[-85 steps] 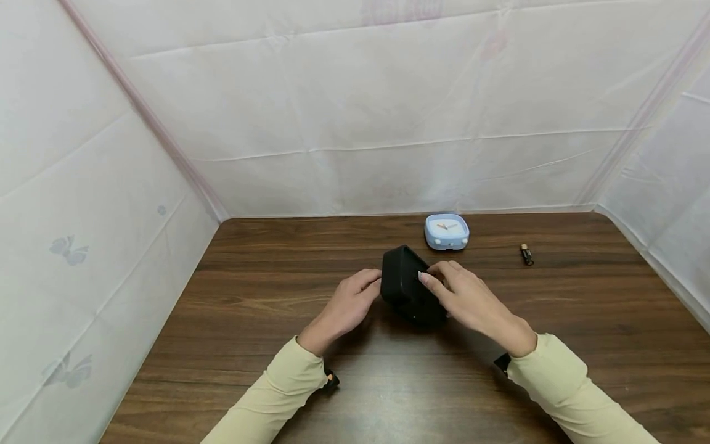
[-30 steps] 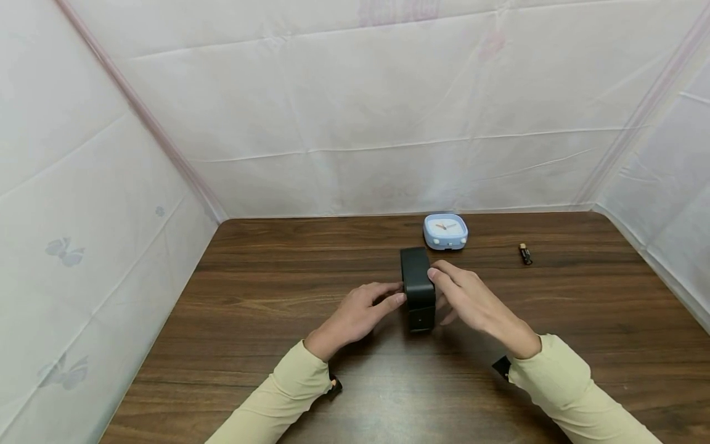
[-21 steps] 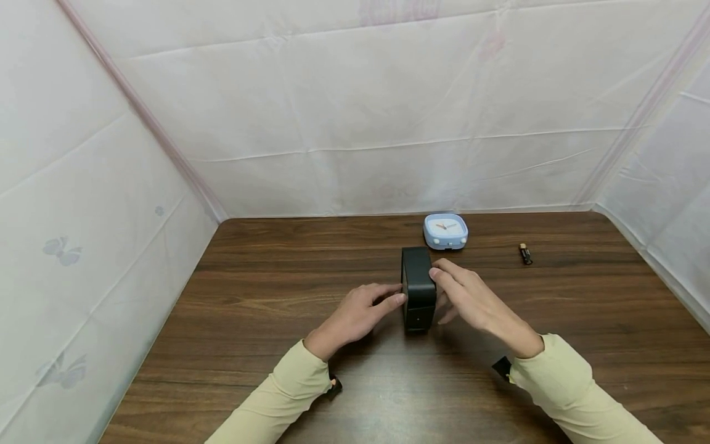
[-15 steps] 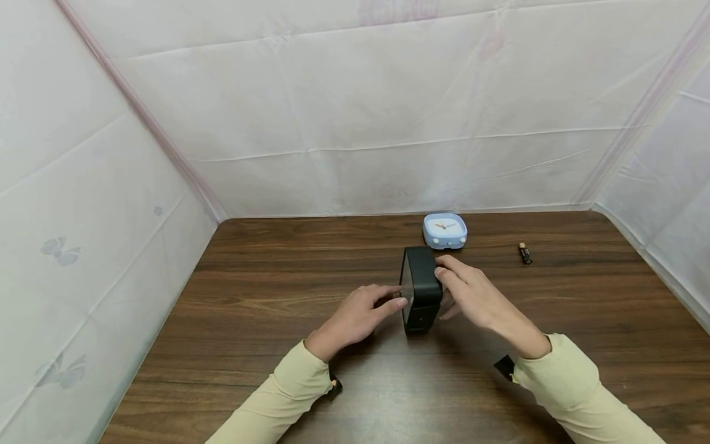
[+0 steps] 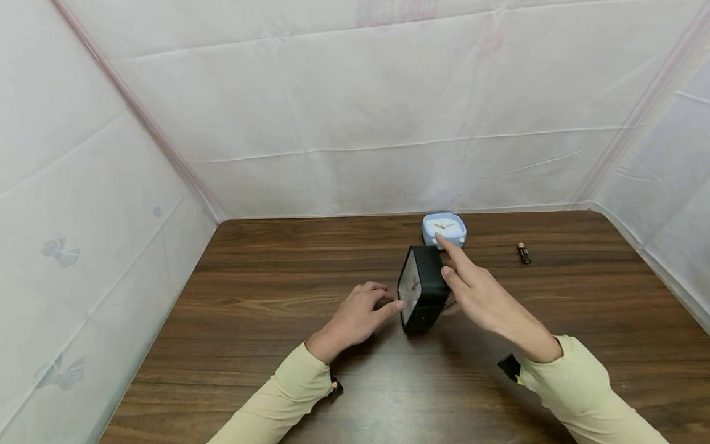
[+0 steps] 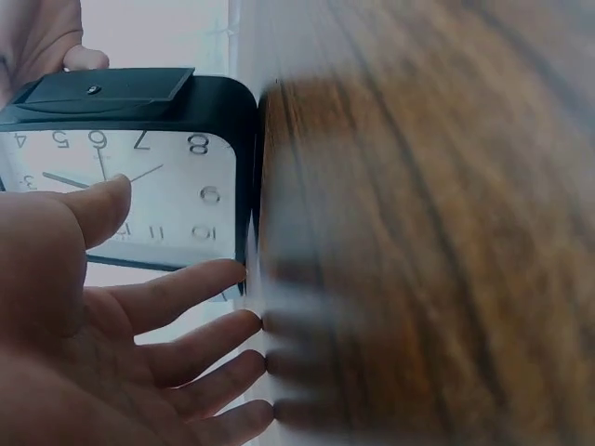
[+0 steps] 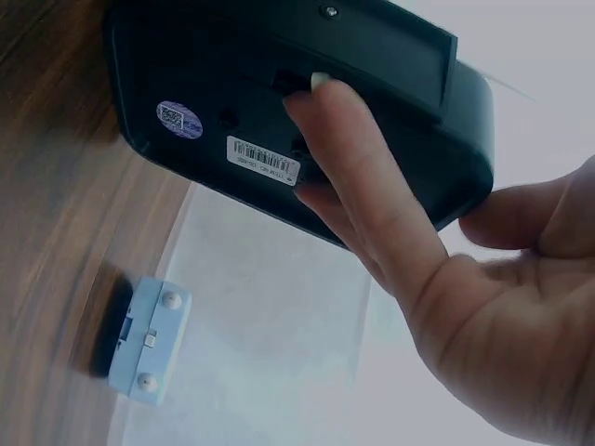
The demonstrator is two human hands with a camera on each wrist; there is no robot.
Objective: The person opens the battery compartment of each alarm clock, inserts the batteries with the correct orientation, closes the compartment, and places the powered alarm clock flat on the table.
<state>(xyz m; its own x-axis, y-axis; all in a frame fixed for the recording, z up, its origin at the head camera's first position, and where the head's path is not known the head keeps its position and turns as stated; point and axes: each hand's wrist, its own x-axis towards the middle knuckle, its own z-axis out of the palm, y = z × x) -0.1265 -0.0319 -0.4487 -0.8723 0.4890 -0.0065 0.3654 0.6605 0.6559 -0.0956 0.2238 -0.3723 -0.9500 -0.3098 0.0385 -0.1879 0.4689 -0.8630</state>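
Observation:
A black alarm clock (image 5: 429, 266) stands on one side on the table, its white face turned left. My left hand (image 5: 355, 314) lies at the face side with fingers fairly straight. In the left wrist view its thumb (image 6: 113, 206) overlaps the dial, the index fingertip meets the clock's edge, and the other fingertips reach the tabletop. Behind the clock, my right hand (image 5: 481, 297) has its thumb at the upper back edge. In the right wrist view a straight finger (image 7: 358, 153) touches the back panel (image 7: 200, 79) beside small controls, a barcode label and a purple round sticker.
A small blue alarm clock (image 5: 449, 224) sits at the back of the brown wooden table (image 5: 277, 259); my right index finger overlaps it in the head view. A dark battery with a copper-coloured end (image 5: 524, 254) lies to the right. White sheeting (image 5: 333, 105) encloses the back and sides.
The black clock has turned from showing its back to standing on its side, with its face increasingly visible. My right hand has shifted right, and its index finger has extended away from the clock.

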